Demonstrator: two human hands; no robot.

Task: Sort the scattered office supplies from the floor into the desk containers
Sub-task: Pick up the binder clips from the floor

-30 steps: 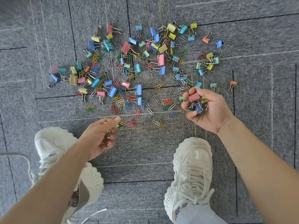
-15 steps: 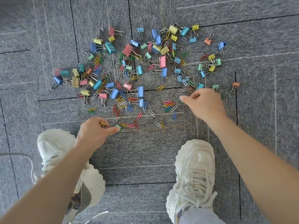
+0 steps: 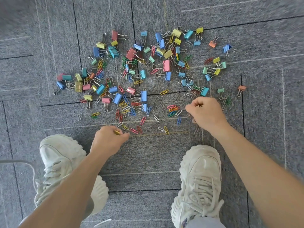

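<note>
Many coloured binder clips and paper clips lie scattered on the grey carpet. My left hand is palm down at the near edge of the pile. Its fingers are curled round a small bunch of clips, and a yellow piece shows at the thumb. My right hand is also turned palm down over the pile's right side. It makes a fist round a handful of binder clips, most of them hidden, and its fingertips touch the carpet by loose paper clips.
My two pale chunky shoes stand on the carpet just behind the hands. Dark seams cross the carpet tiles. A thin grey cable curves in at the left edge. No container is in view.
My right hand has turned from palm up, showing pink and blue binder clips, to palm down and dropped to the floor. My left hand has lowered to the nearest paper clips.
</note>
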